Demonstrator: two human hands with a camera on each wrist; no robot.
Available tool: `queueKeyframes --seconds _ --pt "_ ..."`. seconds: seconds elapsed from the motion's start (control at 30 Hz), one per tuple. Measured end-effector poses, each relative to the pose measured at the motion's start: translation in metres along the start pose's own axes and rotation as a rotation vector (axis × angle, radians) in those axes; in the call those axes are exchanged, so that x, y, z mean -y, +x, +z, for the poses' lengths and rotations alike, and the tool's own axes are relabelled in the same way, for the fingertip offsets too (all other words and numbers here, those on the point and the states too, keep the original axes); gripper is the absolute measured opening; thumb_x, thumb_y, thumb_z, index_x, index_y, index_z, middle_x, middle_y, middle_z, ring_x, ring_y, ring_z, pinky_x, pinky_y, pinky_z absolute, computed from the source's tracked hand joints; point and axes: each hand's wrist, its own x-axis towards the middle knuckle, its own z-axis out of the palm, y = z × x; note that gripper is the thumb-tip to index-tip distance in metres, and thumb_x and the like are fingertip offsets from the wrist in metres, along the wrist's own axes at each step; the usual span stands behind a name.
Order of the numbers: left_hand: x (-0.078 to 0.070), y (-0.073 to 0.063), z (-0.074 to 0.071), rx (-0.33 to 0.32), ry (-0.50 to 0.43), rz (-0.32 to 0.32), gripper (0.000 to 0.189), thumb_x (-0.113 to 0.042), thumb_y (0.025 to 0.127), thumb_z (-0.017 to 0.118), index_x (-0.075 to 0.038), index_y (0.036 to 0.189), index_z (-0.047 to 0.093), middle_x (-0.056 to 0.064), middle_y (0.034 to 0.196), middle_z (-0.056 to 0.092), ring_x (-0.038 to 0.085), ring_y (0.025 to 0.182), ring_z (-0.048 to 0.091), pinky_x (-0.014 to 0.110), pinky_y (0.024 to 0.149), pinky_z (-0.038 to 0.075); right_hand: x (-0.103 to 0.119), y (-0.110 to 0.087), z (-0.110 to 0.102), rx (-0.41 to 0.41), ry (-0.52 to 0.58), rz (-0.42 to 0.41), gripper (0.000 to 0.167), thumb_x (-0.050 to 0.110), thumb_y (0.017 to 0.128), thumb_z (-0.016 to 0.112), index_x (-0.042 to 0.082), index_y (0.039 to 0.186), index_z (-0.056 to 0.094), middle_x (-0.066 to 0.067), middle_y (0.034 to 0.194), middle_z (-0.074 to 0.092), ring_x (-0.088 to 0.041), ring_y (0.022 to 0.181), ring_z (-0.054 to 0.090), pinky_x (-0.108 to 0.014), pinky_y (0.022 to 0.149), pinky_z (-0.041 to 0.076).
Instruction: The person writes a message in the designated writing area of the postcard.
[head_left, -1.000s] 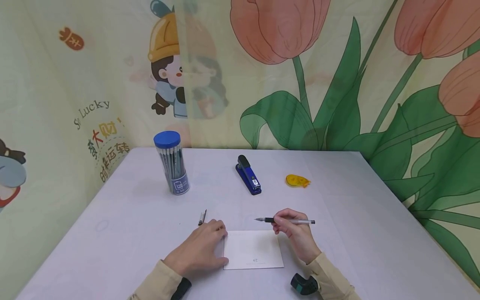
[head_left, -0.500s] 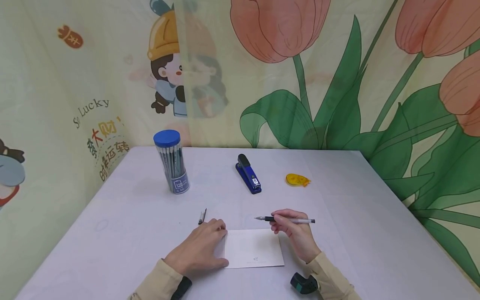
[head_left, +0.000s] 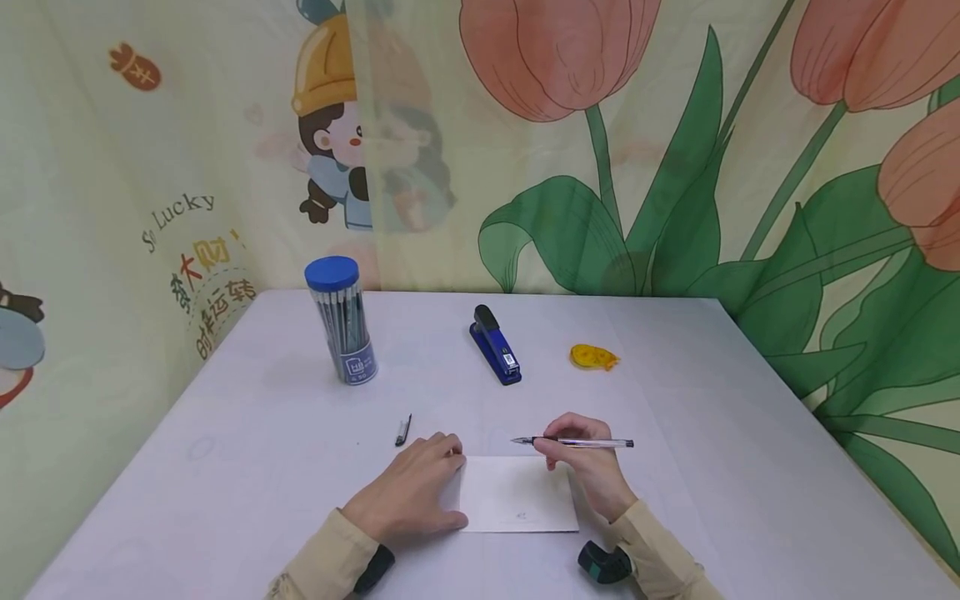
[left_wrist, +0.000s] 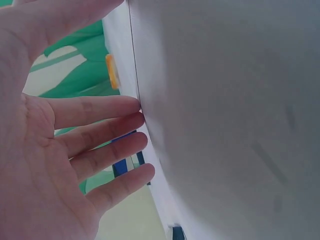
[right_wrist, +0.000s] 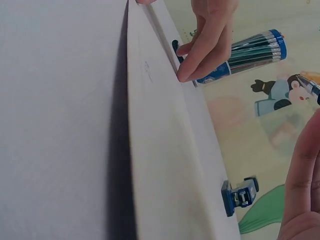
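Note:
In the head view a white rectangular sheet of paper [head_left: 517, 496] lies on the table, with a small printed mark near its lower edge. My left hand [head_left: 412, 487] rests at its left side, thumb and fingertips right at the edge; the left wrist view shows the fingers [left_wrist: 112, 147] spread and fairly straight. Above the sheet's upper right corner, my right hand [head_left: 588, 462] pinches a clear-barrelled pen [head_left: 603, 443] between thumb and fingers. The pen lies nearly level, its bare tip pointing left. A small pen cap [head_left: 403, 430] sits just beyond the left hand.
Farther back stand a clear tub of pencils [head_left: 345, 329] with a blue lid and, in the middle, a blue stapler [head_left: 495, 346]. To its right lies a yellow teardrop-shaped object [head_left: 594, 357]. A printed curtain [head_left: 420, 258] hangs behind the white table [head_left: 247, 467].
The left hand and the sheet have shifted slightly to the right together. The right hand's fingers have changed their hold on the pen, thumb now nearer its tip.

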Motion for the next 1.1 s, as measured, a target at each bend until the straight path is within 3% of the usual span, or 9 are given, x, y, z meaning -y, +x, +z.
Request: queueKeyframes --seconds 0.2,0.43,0.63,0.87,1.1 --pt "-0.001 0.005 0.002 0.001 0.018 0.017 0.053 -0.043 0.068 0.081 -0.004 0.103 0.069 0.003 0.106 0.058 0.017 0.094 0.052 0.042 0.095 0.046 0.004 0.002 0.006 -0.032 -0.051 0.048 0.009 -0.001 0.086 0.065 -0.002 0.084 0.057 -0.003 0.07 0.063 -0.012 0.054 0.053 -0.023 0.054 0.05" --pt "-0.001 0.008 0.003 0.002 0.015 0.027 0.055 -0.044 0.068 0.081 -0.004 0.103 0.069 0.003 0.105 0.058 0.015 0.092 0.051 0.035 0.088 0.047 0.001 0.004 0.009 0.034 -0.132 0.048 0.018 0.003 0.084 0.069 -0.011 0.091 0.061 -0.006 0.073 0.067 -0.012 0.059 0.06 -0.025 0.059 0.054" --pt "-0.001 0.009 0.004 0.009 -0.006 0.014 0.055 -0.044 0.068 0.082 -0.004 0.103 0.068 0.003 0.105 0.058 0.016 0.093 0.051 0.039 0.092 0.047 0.0 0.008 0.014 0.115 -0.165 0.032 0.022 0.007 0.085 0.07 -0.012 0.094 0.062 -0.015 0.079 0.069 -0.013 0.063 0.063 -0.026 0.06 0.055" --pt "0.0 0.009 0.003 0.026 -0.045 -0.011 0.059 -0.046 0.068 0.083 -0.005 0.108 0.068 0.002 0.106 0.058 0.016 0.094 0.052 0.038 0.09 0.048 0.0 0.014 0.023 0.13 -0.19 0.045 0.015 0.001 0.081 0.072 -0.009 0.086 0.062 -0.008 0.076 0.067 -0.013 0.057 0.059 -0.024 0.056 0.053" --pt "0.0 0.008 0.004 0.0 -0.042 0.007 0.057 -0.045 0.067 0.083 -0.004 0.105 0.068 0.002 0.105 0.058 0.016 0.093 0.052 0.035 0.087 0.047 -0.003 0.018 0.032 0.124 -0.193 0.049 0.016 -0.005 0.079 0.068 -0.012 0.078 0.054 -0.003 0.067 0.062 -0.01 0.05 0.047 -0.018 0.046 0.041"
